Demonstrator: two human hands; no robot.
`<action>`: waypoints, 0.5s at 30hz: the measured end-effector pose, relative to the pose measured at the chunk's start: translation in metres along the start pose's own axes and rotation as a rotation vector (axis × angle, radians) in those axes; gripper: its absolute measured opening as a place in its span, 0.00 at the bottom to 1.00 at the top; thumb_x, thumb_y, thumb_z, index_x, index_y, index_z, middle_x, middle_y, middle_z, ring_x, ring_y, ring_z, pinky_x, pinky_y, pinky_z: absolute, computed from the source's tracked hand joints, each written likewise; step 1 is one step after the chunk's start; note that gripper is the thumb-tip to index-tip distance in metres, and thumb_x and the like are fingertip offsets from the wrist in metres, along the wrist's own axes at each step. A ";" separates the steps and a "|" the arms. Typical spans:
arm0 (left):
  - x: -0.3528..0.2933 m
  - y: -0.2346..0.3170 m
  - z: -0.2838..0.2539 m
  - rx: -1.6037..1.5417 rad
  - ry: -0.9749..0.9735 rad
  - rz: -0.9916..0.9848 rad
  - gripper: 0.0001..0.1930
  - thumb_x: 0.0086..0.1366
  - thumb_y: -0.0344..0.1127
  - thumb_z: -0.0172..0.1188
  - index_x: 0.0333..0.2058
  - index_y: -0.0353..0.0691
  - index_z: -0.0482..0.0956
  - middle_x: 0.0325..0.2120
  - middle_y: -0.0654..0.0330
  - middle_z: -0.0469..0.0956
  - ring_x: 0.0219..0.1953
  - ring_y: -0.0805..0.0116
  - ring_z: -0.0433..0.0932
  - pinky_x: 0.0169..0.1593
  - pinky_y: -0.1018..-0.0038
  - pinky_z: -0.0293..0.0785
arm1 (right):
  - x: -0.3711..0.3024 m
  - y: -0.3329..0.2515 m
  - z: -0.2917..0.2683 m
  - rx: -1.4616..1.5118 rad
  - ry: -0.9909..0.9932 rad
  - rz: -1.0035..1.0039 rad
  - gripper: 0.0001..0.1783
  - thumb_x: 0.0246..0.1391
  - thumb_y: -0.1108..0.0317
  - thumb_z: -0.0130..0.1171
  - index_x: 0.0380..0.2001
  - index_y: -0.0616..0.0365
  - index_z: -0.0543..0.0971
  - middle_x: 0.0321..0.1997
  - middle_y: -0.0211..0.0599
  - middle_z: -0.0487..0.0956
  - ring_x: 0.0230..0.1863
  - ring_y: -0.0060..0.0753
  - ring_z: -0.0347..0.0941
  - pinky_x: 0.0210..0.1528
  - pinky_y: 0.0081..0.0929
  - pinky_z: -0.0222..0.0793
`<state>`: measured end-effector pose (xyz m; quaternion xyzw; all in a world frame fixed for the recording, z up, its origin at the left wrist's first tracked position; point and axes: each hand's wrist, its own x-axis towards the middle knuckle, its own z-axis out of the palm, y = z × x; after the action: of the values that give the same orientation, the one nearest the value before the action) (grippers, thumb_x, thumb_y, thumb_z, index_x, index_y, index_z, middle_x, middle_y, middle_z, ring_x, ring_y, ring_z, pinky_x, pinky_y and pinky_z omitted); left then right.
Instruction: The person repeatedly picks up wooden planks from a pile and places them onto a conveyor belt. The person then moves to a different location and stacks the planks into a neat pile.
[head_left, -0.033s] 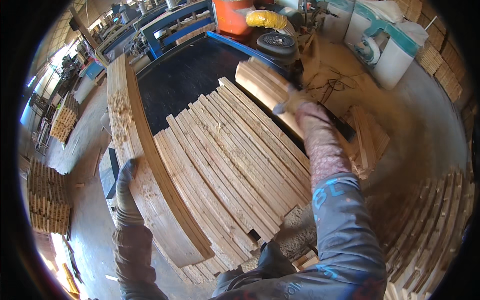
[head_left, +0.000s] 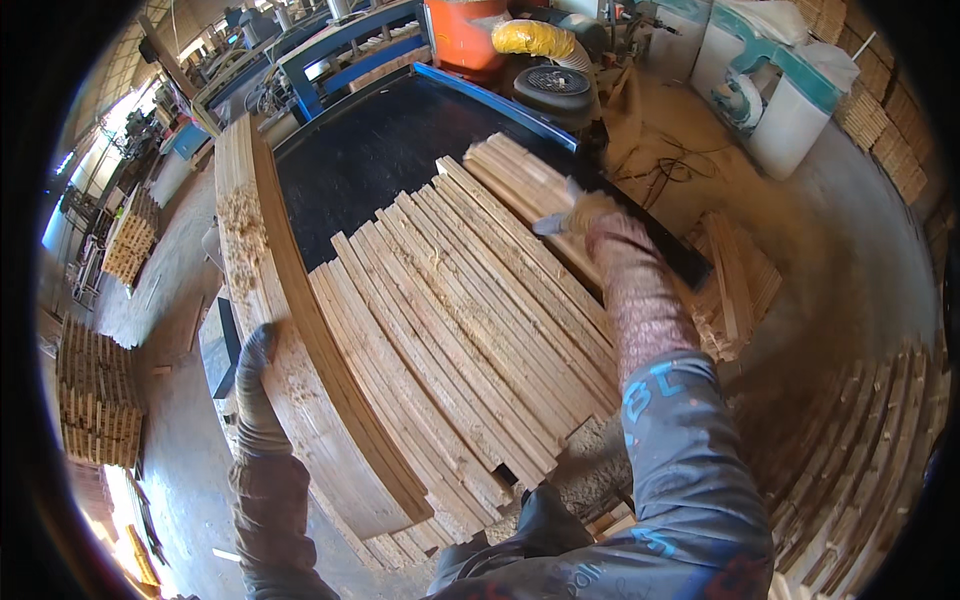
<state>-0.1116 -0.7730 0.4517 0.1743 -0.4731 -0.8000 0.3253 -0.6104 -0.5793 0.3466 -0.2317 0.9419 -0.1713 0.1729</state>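
My gloved right hand (head_left: 582, 215) is closed over a short bundle of wooden boards (head_left: 515, 170), its thumb on the left side and its fingers on the far side. That bundle lies along the right edge of a row of wooden slats (head_left: 450, 300) dusted with wood shavings. On the left, my gloved left hand (head_left: 257, 347) presses against the outer side of a tall stack of long boards (head_left: 290, 370), its fingers stretched out and partly hidden. A pile of shavings covers the top of that stack near its far end.
A black tabletop (head_left: 370, 150) with a blue edge bar (head_left: 490, 105) extends beyond the slats. Dust-collector bins (head_left: 790, 130) and a yellow hose (head_left: 535, 38) stand at the back right. Timber stacks (head_left: 95, 400) line the left; more slats (head_left: 850, 470) lie at right.
The bundle under my right hand has shifted left and nearer, closing in on the row of slats. My left hand has barely moved.
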 end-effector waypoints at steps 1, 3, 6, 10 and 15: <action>0.000 -0.002 0.006 -0.001 0.030 -0.002 0.27 0.65 0.44 0.68 0.58 0.34 0.75 0.55 0.51 0.80 0.55 0.56 0.81 0.62 0.58 0.78 | 0.004 -0.003 0.013 0.049 -0.089 -0.025 0.88 0.17 0.14 0.71 0.80 0.41 0.43 0.79 0.63 0.54 0.79 0.64 0.49 0.78 0.55 0.49; -0.002 -0.019 0.022 -0.188 0.082 -0.028 0.27 0.65 0.43 0.68 0.58 0.32 0.75 0.53 0.49 0.81 0.53 0.55 0.82 0.60 0.58 0.81 | 0.001 -0.001 0.028 0.139 -0.223 -0.113 0.87 0.21 0.09 0.64 0.80 0.41 0.40 0.81 0.63 0.45 0.81 0.62 0.42 0.80 0.52 0.44; 0.029 -0.059 0.056 -0.348 -0.074 -0.050 0.26 0.64 0.41 0.70 0.54 0.29 0.78 0.45 0.48 0.84 0.41 0.57 0.87 0.47 0.63 0.88 | -0.001 0.007 0.019 0.061 -0.216 -0.061 0.84 0.27 0.10 0.62 0.80 0.46 0.41 0.79 0.63 0.51 0.80 0.60 0.45 0.80 0.48 0.45; 0.042 -0.102 0.124 -0.419 0.016 -0.056 0.32 0.61 0.48 0.72 0.56 0.32 0.76 0.46 0.51 0.84 0.44 0.57 0.86 0.48 0.63 0.87 | -0.046 -0.037 -0.018 -0.056 -0.063 -0.197 0.81 0.35 0.15 0.65 0.79 0.51 0.41 0.78 0.62 0.55 0.80 0.59 0.50 0.79 0.42 0.45; 0.058 -0.137 0.129 -0.397 -0.045 -0.076 0.39 0.63 0.57 0.69 0.63 0.34 0.71 0.56 0.50 0.79 0.56 0.54 0.80 0.61 0.57 0.79 | -0.164 -0.075 0.001 0.955 -0.621 -0.616 0.84 0.31 0.14 0.66 0.78 0.61 0.46 0.77 0.62 0.57 0.78 0.58 0.54 0.77 0.45 0.53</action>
<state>-0.2782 -0.6829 0.3976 0.1066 -0.3064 -0.8928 0.3124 -0.4450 -0.5609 0.4166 -0.4276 0.5587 -0.5379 0.4644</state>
